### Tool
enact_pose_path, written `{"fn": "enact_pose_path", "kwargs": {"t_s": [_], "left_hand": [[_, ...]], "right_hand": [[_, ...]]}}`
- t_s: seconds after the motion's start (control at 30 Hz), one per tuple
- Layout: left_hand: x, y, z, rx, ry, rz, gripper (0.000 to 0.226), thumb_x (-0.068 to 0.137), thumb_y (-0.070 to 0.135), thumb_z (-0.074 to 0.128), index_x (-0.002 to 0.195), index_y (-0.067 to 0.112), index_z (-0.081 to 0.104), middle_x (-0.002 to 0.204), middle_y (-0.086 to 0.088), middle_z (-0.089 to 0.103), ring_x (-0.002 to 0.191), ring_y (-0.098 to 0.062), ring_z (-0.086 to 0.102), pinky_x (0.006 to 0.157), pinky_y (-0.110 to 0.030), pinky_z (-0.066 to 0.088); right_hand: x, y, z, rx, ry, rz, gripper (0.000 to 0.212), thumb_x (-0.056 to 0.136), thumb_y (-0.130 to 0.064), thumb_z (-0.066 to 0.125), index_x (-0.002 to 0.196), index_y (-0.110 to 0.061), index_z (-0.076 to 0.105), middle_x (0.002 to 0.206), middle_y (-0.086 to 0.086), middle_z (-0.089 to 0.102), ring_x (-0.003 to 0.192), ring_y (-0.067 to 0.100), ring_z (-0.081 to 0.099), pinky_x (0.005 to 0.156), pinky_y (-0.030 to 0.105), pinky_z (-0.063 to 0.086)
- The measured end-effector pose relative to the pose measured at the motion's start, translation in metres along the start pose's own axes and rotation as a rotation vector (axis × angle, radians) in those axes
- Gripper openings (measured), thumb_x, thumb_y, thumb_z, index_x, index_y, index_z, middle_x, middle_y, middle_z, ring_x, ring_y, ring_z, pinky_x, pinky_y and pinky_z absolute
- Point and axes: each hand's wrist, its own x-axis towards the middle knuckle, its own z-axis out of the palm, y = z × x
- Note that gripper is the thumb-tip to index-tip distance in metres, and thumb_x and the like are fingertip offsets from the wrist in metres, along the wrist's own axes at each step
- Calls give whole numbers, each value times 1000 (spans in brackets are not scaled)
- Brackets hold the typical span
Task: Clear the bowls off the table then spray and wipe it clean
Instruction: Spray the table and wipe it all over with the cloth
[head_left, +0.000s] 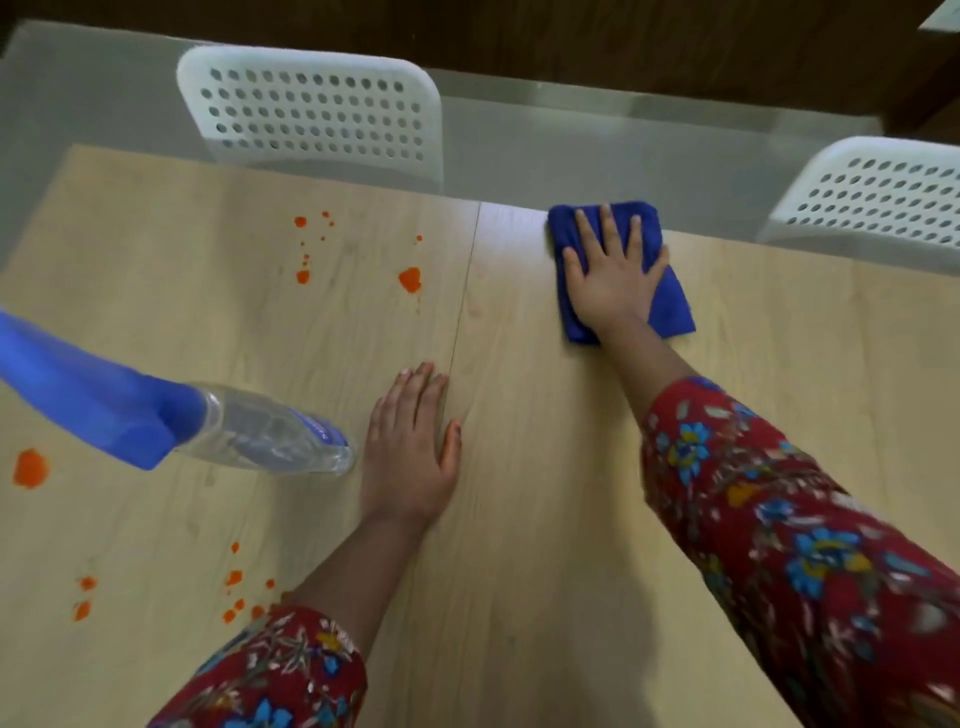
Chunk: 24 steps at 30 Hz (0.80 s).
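Pressing down with our right hand (613, 273), fingers spread flat on the blue cloth (670, 299), we have it near the far edge of the table (545, 493), right of the seam that runs down the middle. The cloth is folded and lies flat on the wood under our palm, sticking out around the hand on every side.

Our left hand (410, 457) lies open on the table too, palm down, fingers together and pointing away from us, holding nothing. Just beside it, to the left, stands the spray bottle (270, 436): clear body, blue trigger head reaching out to the left edge of the view. We cannot tell whether hand and bottle touch.

Orange stains (409, 279) dot the left half of the table: a scatter near the far side, one big blot (30, 468) at the left edge, and a cluster (236, 597) close to our left sleeve (280, 675). The half under the cloth looks clean.

Two white perforated chairs (317, 111) stand beyond the far edge, the second one (878, 197) at the right.
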Motion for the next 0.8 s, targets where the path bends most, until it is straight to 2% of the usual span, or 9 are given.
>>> {"fn": "enact_pose_path", "kwargs": {"t_s": [0.1, 0.2, 0.3, 0.4, 0.47, 0.57, 0.63, 0.7, 0.8], "left_hand": [[-1, 0, 0, -10, 17, 5, 53, 96, 33, 40, 146, 17, 36, 154, -1, 31, 145, -19, 23, 118, -42, 22], [-3, 0, -2, -40, 46, 29, 52, 94, 28, 36, 144, 14, 40, 152, -4, 37, 143, -22, 29, 116, -43, 25], [-3, 2, -4, -100, 68, 42, 48, 94, 26, 32, 135, 10, 50, 147, -8, 44, 139, -27, 36, 114, -45, 29], [2, 3, -5, -153, 66, 42, 37, 94, 21, 37, 121, 9, 59, 142, -9, 50, 136, -28, 40, 114, -44, 30], [-7, 3, -10, -205, 70, 45, 30, 94, 16, 42, 115, 9, 62, 134, -9, 57, 130, -28, 46, 112, -43, 33], [-30, 7, -25, -311, 123, 71, 29, 91, 12, 45, 113, 9, 63, 121, -9, 64, 117, -27, 56, 104, -41, 42], [-56, 9, -40, -374, 192, 109, 28, 90, 11, 46, 113, 9, 62, 122, -6, 62, 118, -22, 54, 105, -36, 41], [-85, 10, -51, -436, 287, 131, 29, 88, 9, 48, 114, 9, 61, 128, -4, 58, 124, -17, 49, 109, -28, 35], [-114, 9, -69, -554, 491, 15, 34, 87, 9, 50, 120, 7, 57, 130, -7, 53, 125, -18, 46, 110, -23, 30]], "right_hand": [[-25, -35, 11, -11, -31, -175, 54, 100, -50, 23, 152, -39, 15, 162, -9, 6, 150, 23, -2, 114, 62, -1], [-107, -42, 25, -17, -60, -367, 54, 99, -52, 24, 152, -40, 18, 162, -10, 7, 150, 24, -1, 115, 61, -1], [-206, -24, 33, -20, -46, -426, 55, 99, -54, 26, 152, -42, 17, 162, -13, 7, 150, 22, 0, 117, 57, 0], [-264, 22, 38, -56, -76, -433, 55, 99, -56, 25, 151, -45, 13, 161, -16, 5, 150, 18, -1, 118, 55, 3], [-280, 46, 35, -69, -75, -352, 54, 98, -56, 22, 151, -46, 13, 161, -17, 6, 150, 17, 2, 118, 55, 6], [-284, 46, 34, 12, -44, 6, 53, 99, -54, 20, 151, -44, 14, 161, -16, 6, 150, 16, 1, 117, 54, 1], [-284, 27, 36, 48, -16, 174, 53, 100, -51, 22, 152, -41, 12, 162, -13, 4, 150, 18, -2, 116, 56, -2], [-286, 8, 38, 106, -21, 276, 57, 100, -50, 25, 153, -38, 9, 162, -12, -2, 149, 21, -8, 114, 58, -8], [-293, -17, 32, 229, -10, 316, 63, 99, -49, 30, 154, -31, 5, 163, -8, -7, 149, 20, -12, 115, 55, -12]]}}
